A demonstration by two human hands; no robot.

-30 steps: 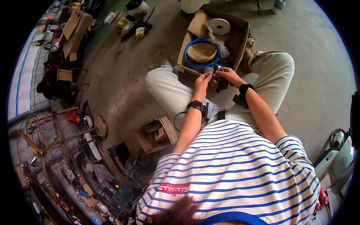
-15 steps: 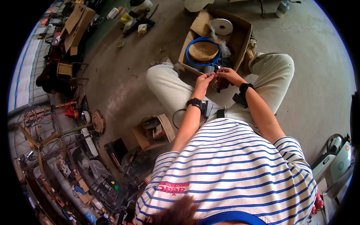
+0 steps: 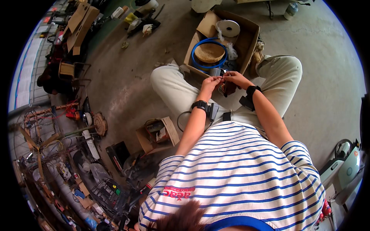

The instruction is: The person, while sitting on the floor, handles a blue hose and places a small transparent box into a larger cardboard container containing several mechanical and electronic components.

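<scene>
My left hand (image 3: 210, 83) and my right hand (image 3: 237, 79) meet between my knees, at the near edge of an open cardboard box (image 3: 251, 42). Both are closed, thumb and fingers pinched on thin wires whose ends are too small to make out. A bundle of coloured wires (image 3: 221, 90) hangs just below the fingertips. Beyond the left fingertips is a small grey block-shaped part (image 3: 215, 72). Inside the box lie a coil of blue hose (image 3: 193, 56), a round tan bowl (image 3: 208, 52), a white roll (image 3: 230, 28) and crumpled clear plastic (image 3: 231, 52).
A smaller cardboard box (image 3: 169, 131) with parts in it stands to my left. Fan blades (image 3: 40, 148), tools and scrap crowd the left side. A wooden-seated chair (image 3: 66, 71) stands farther off. At right is a pale green machine (image 3: 350, 169); a plastic bottle (image 3: 291, 10) stands far right.
My right fingers have shifted slightly and the dark part near them has turned a little. Both hands stay pinched together in nearly the same place.
</scene>
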